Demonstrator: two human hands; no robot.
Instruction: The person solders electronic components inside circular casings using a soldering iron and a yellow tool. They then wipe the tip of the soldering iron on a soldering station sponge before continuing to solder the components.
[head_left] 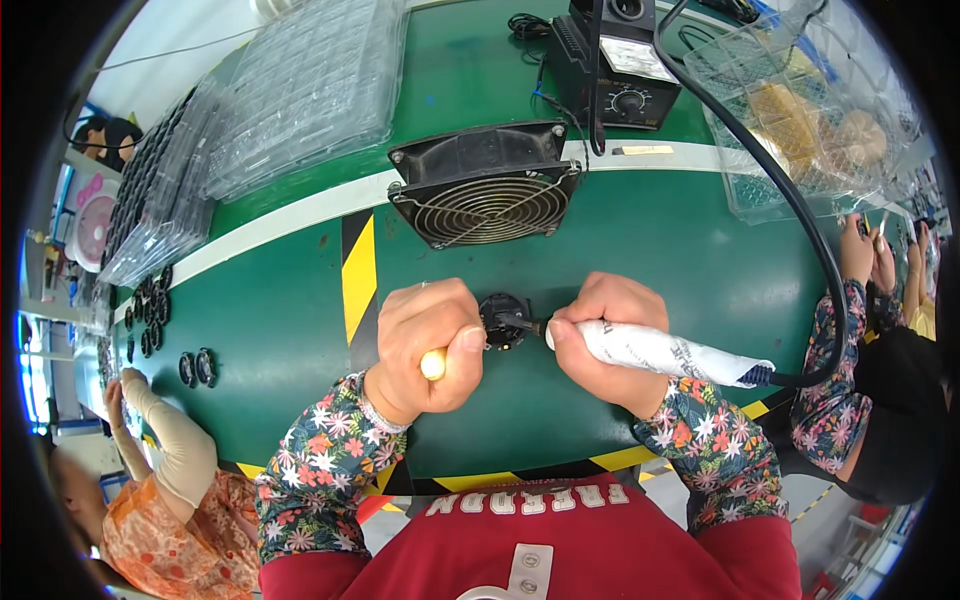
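Observation:
Between my two hands a small black round part (505, 320) lies on the green table. My right hand (612, 335) is closed around a soldering iron (660, 348), its handle wrapped in white and its dark tip over the round part. Close to the part's left edge, my left hand (430, 340) is closed around a thin tool with a rounded yellow end (433, 364); the rest of that tool is hidden by the fingers.
A black fan (490, 190) with a wire guard stands beyond my hands. Behind it is a black soldering station (625, 85), its cable (790, 190) looping right. Clear trays (310, 90) are stacked far left, near several black rings (197, 367). A clear basket (740, 190) stands right. Co-workers sit on both sides.

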